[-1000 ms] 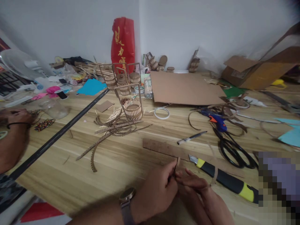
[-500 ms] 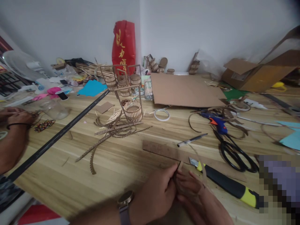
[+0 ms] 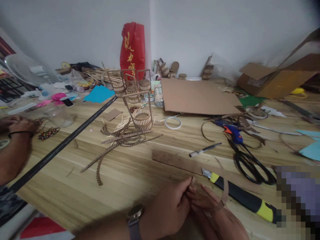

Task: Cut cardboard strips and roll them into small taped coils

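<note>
Our left hand (image 3: 170, 208) pinches a cardboard strip (image 3: 225, 190) tightly; our right hand (image 3: 216, 210) touches it, grip unclear, utility knife (image 3: 243, 196) at two o'clock.

Hands (image 3: 172, 206) holding brown strip (image 3: 225, 191), knife (image 3: 243, 197) nearby

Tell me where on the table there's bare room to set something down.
Bare table lies between the notched strips and the left hand, with a smaller patch between the tape ring, pen and cardboard strip. It is crowded around the glue gun and scissors, and along the wall.
</note>
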### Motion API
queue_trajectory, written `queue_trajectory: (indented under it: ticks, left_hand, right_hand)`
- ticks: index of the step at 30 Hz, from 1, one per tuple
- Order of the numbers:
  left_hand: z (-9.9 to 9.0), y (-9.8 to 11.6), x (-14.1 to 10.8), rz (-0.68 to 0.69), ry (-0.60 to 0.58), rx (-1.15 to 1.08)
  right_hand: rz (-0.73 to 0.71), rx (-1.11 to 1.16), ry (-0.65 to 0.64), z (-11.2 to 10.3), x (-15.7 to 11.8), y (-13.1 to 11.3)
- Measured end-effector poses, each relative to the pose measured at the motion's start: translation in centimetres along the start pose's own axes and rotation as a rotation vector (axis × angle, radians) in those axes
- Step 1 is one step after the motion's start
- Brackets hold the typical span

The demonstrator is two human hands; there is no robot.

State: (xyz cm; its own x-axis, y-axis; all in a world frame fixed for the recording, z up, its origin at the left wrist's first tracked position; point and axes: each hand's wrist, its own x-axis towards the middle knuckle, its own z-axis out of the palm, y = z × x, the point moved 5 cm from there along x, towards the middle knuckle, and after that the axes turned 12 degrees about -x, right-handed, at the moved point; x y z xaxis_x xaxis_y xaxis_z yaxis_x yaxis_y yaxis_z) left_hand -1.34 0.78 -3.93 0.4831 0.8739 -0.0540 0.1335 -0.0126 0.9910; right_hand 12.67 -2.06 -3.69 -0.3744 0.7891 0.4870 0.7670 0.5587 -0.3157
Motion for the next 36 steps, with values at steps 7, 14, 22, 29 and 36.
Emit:
queue_trajectory:
  ticks: [7,14,22,29,36]
  left_hand:
    - [-0.2,-0.4,0.0,-0.002,0.016,0.067]
    - [-0.5,0.2,0.0,-0.002,-0.019,0.125]
    - [-0.3,0.4,-0.1,0.073,-0.049,0.141]
    - [-0.3,0.4,-0.3,0.019,-0.029,0.149]
    - [-0.2,0.6,-0.3,-0.026,-0.068,0.06]
  right_hand:
    - [0.071,-0.013,-0.014,0.2,-0.1,0.5]
    - [0.161,0.035,0.064,-0.6,0.8,0.1]
    - [0.211,0.076,0.072,-0.6,0.4,0.1]
    - [0.2,0.079,0.07,-0.5,0.5,-0.3]
    - [0.199,0.15,0.092,-0.6,0.3,0.0]
